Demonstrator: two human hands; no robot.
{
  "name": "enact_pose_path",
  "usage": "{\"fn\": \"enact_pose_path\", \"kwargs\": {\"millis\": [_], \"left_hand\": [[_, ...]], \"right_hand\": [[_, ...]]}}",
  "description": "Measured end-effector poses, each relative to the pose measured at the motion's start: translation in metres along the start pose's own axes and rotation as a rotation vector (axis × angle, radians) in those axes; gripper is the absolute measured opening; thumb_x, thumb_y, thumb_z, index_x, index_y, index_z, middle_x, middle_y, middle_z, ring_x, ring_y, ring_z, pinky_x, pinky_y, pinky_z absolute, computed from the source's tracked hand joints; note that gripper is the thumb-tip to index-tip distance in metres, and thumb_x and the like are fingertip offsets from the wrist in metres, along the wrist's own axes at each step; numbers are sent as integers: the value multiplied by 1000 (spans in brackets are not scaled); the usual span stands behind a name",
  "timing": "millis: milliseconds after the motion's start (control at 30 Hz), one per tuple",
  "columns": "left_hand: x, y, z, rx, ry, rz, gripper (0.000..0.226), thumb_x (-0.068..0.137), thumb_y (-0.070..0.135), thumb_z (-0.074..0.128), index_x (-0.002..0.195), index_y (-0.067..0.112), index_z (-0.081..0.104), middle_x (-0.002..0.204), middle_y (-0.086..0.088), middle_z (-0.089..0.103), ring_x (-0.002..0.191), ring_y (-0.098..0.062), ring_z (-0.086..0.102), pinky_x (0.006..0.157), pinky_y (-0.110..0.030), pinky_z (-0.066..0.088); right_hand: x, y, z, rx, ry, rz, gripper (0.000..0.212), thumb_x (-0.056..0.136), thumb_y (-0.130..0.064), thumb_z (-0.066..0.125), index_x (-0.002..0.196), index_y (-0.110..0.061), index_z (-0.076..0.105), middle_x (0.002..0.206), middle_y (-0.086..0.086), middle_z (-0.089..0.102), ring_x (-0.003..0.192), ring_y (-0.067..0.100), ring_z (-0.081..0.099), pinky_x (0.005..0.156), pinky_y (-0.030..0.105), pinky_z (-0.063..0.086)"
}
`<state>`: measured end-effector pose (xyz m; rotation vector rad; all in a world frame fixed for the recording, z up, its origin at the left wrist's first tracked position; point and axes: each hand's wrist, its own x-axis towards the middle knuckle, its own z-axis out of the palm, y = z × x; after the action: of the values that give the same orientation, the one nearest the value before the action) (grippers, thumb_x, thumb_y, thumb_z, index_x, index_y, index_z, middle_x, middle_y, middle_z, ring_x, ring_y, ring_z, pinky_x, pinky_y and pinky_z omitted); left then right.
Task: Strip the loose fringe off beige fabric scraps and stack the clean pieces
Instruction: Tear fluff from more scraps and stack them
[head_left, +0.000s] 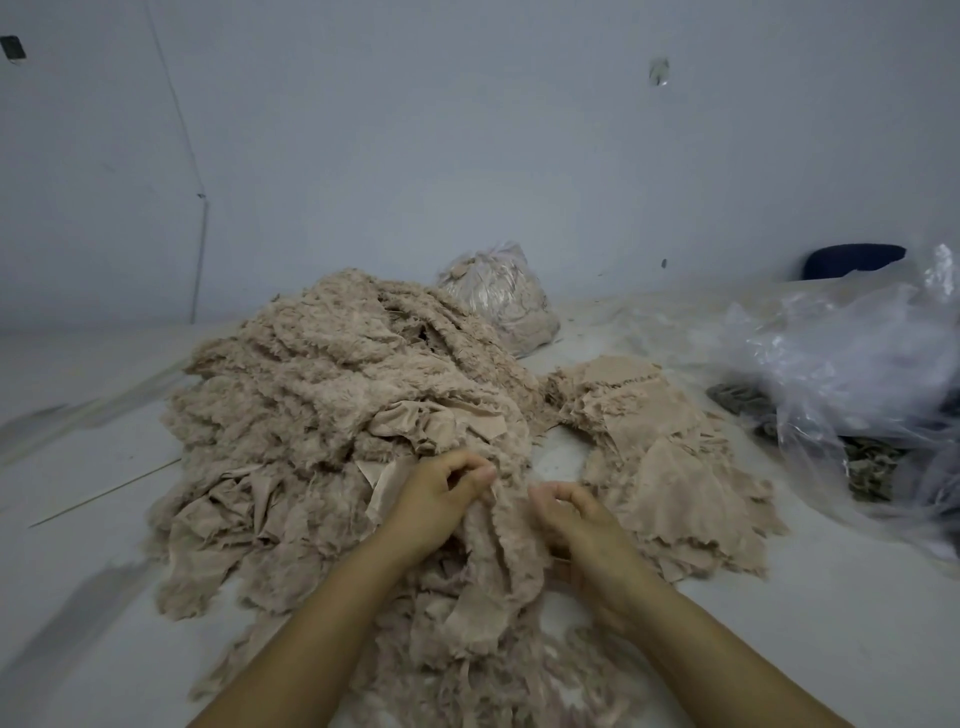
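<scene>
A big heap of beige fringed fabric scraps (322, 395) lies on the pale floor in front of me. My left hand (441, 493) pinches the top edge of one fringed scrap (493, 561) that hangs down between my arms. My right hand (571, 525) sits just right of that scrap with fingers curled; thumb and forefinger are close together, and whether they pinch fringe is unclear. A flatter stack of cleaner beige pieces (670, 457) lies to the right. Loose fringe fluff (519, 686) is strewn below my hands.
A tied clear bag of beige fluff (498, 296) stands behind the heap. Crumpled clear plastic bags (852, 358) lie at the right, with some dark grey-green scraps (872, 467) under them. A dark blue object (852, 260) stands against the back wall.
</scene>
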<state>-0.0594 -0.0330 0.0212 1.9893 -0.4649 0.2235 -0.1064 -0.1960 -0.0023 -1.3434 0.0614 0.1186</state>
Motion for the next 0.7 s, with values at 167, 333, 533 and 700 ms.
{"fn": "enact_pose_path", "kwargs": {"millis": [167,333,533,700], "left_hand": [[-9,6,-1,35,77,26,28,80,49,67,87,24,56,102,4,48,84,4,50,72,-4,40],[-33,-3,0,214,-314,-73,23,77,42,72,89,23,67,92,8,66,80,2,61,74,-15,49],[-22,-6,-24,-725,204,-598,16,96,1,41,102,-2,55,67,-14,65,36,-14,49,34,-20,41],[-19,-12,-24,-600,290,-650,27,100,11,34,89,4,56,58,-9,54,28,-8,27,31,-13,21]], "right_hand": [[5,-6,6,36,90,-42,20,85,-8,70,104,-12,62,73,11,57,60,19,52,56,30,44],[11,-20,20,251,-28,-96,17,91,4,55,103,-7,59,79,6,67,61,10,64,57,22,56],[11,-7,10,-481,157,-229,33,92,-30,62,122,-20,52,102,-3,61,85,11,60,77,28,49],[7,15,6,-855,82,-211,20,83,-34,70,84,-24,53,82,-7,52,77,8,50,70,25,40]]}}
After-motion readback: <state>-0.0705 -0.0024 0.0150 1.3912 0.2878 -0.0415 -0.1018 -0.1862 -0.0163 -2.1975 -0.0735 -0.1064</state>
